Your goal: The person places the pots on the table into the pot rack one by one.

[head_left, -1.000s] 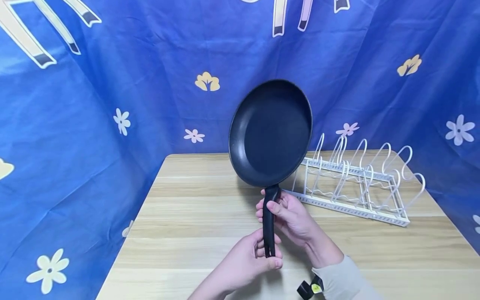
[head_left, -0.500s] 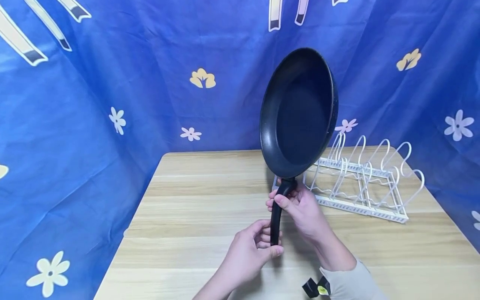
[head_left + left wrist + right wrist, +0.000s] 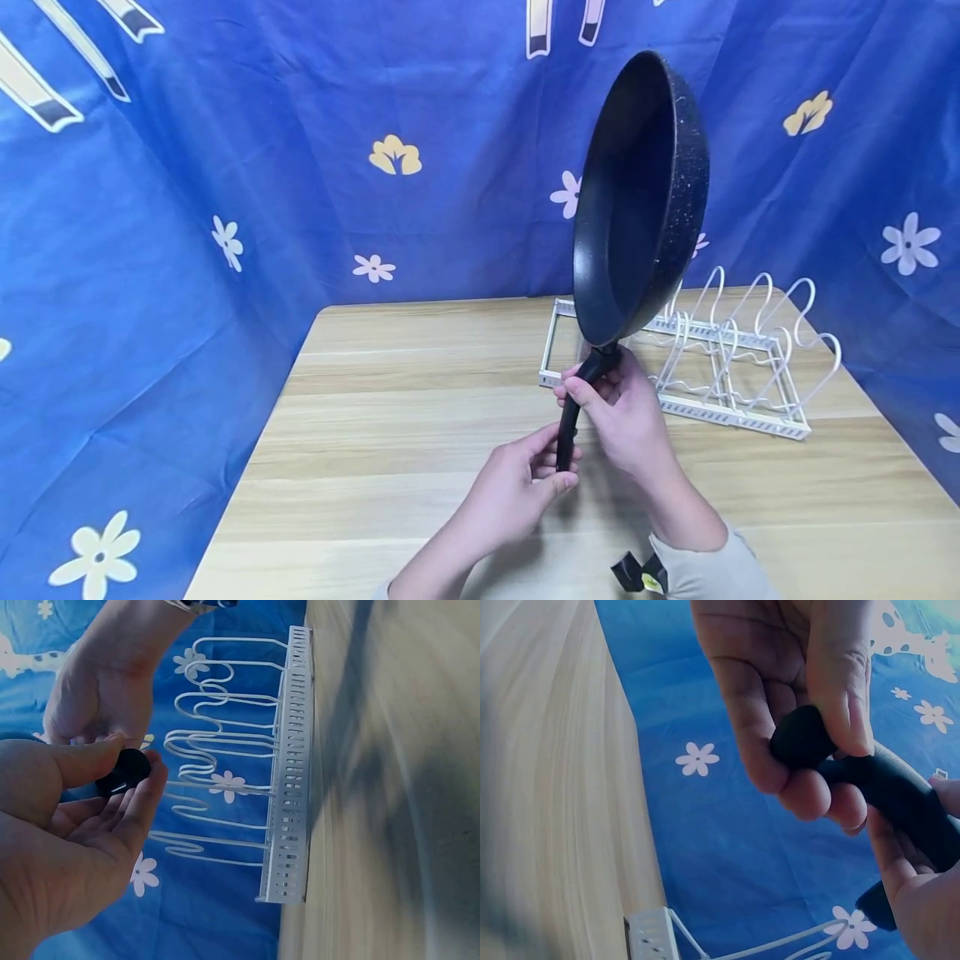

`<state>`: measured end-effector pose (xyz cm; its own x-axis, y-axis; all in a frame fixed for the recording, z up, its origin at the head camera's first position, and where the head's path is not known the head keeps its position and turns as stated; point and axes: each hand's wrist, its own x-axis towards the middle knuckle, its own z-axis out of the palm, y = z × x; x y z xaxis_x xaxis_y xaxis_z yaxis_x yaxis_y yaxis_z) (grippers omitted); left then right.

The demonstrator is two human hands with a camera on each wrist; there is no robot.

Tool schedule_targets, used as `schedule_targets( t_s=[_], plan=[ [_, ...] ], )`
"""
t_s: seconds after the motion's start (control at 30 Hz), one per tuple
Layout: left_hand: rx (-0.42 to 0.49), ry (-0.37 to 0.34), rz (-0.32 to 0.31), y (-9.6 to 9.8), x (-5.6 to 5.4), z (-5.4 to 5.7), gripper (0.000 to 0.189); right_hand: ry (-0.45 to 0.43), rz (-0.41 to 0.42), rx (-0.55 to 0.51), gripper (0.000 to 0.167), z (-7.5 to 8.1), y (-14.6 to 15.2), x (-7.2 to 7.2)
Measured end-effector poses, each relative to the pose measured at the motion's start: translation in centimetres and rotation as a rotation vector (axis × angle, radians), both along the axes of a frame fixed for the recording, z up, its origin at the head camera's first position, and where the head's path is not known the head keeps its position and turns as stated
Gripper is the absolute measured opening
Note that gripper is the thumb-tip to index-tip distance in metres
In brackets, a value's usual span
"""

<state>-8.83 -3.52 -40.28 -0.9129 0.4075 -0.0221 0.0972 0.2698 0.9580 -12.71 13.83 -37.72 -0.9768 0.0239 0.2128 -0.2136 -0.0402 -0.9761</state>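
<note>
A black frying pan [image 3: 633, 200] is held up above the table, handle down, its round body tilted so the speckled outer side [image 3: 688, 175] shows on the right. My right hand [image 3: 630, 412] grips the upper handle just below the pan body. Lower down, my left hand [image 3: 517, 487] pinches the handle's end between thumb and fingers. From the left wrist, the butt of the handle [image 3: 124, 771] shows between the left thumb and fingers. In the right wrist view the left hand [image 3: 780, 675] is at the top and the right hand [image 3: 934, 904] at lower right.
A white wire rack [image 3: 731, 417] with upright loops lies on the wooden table [image 3: 360, 433] at the right, partly behind the pan and right hand. Blue patterned cloth [image 3: 450, 167] hangs at the back and sides. A black strap piece [image 3: 637, 573] is by the right sleeve.
Both hands have carried the pan up and to the right. The pan has turned about its handle, so its inside appears narrower and its outer side shows. The rack's left end is uncovered.
</note>
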Motion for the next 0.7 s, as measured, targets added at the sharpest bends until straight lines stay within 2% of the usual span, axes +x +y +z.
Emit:
schedule_targets(
  t_s=[0.2,0.33,0.7],
  plan=[
    [-0.006,0.019,-0.065,0.5,-0.8,0.1,0.050,-0.036,-0.076,0.011,0.039,0.2,0.4,0.0],
    [-0.003,0.001,-0.093,0.7,-1.3,0.0,0.049,-0.072,-0.103,0.010,0.041,0.3,0.6,-0.2],
    [-0.016,-0.057,-0.120,0.8,-1.9,-0.6,0.053,-0.169,-0.095,0.035,0.045,-0.6,1.0,-1.0]
  ],
)
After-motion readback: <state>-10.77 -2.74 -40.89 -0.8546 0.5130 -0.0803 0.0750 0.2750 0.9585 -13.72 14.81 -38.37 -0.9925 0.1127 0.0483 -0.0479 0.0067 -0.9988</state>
